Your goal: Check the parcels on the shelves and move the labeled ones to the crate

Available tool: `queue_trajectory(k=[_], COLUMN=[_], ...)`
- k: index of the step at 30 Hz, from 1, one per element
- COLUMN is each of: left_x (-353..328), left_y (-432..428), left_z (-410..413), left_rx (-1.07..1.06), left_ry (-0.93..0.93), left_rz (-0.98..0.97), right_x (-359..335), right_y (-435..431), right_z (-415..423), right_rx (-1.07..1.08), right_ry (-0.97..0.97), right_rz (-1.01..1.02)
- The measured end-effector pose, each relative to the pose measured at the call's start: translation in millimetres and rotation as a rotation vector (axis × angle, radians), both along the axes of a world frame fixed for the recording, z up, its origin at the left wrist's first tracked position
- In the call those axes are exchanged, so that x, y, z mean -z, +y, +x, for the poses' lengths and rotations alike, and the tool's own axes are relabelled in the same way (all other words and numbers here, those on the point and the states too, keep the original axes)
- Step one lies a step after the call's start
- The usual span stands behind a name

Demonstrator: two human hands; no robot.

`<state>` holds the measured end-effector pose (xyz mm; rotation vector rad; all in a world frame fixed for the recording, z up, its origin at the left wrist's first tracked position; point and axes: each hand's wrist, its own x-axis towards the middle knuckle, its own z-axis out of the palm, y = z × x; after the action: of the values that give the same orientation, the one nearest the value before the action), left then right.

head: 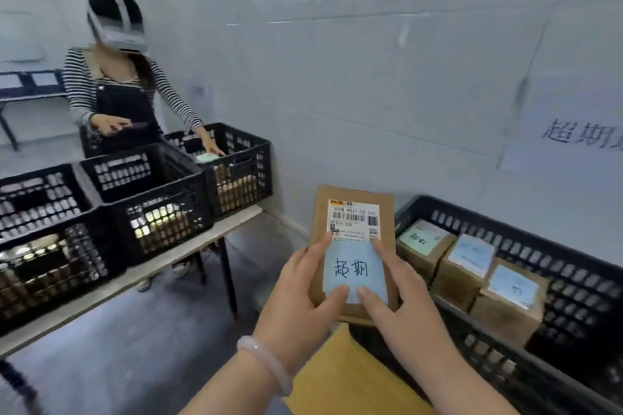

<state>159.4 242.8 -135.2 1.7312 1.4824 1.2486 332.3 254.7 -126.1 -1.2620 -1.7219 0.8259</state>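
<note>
Cardboard, flat and stiff, the parcel (354, 246) looks light and should handle easily by its side edges. It is held upright just left of the crate (573, 283), above the floor. The left hand (303, 293) and right hand (401, 296) both clasp it, thumbs pressing a blue note (354, 271) handwritten "超期". The shipping label (354, 221) reads "502B PD21-00 040". Parcels with similar notes lie in the crate.
</note>
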Motion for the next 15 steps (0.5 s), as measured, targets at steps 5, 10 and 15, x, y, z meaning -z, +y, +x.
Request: queue_trajectory(k=[5, 10, 15], left_x=[-4, 7, 11], left_y=[63, 99, 118], left_z=[27, 75, 142], left_rx=[0.299, 0.561, 0.753], left_ry=[0.007, 0.014, 0.008], left_rz=[-0.030, -0.081, -0.142], right_x=[-5, 8, 12], right_y=[13, 4, 0], right_z=[22, 55, 111], right_rx=[0.301, 0.542, 0.711], right_ry=[0.002, -0.004, -0.068], right_rz=[-0.025, -0.048, -0.042])
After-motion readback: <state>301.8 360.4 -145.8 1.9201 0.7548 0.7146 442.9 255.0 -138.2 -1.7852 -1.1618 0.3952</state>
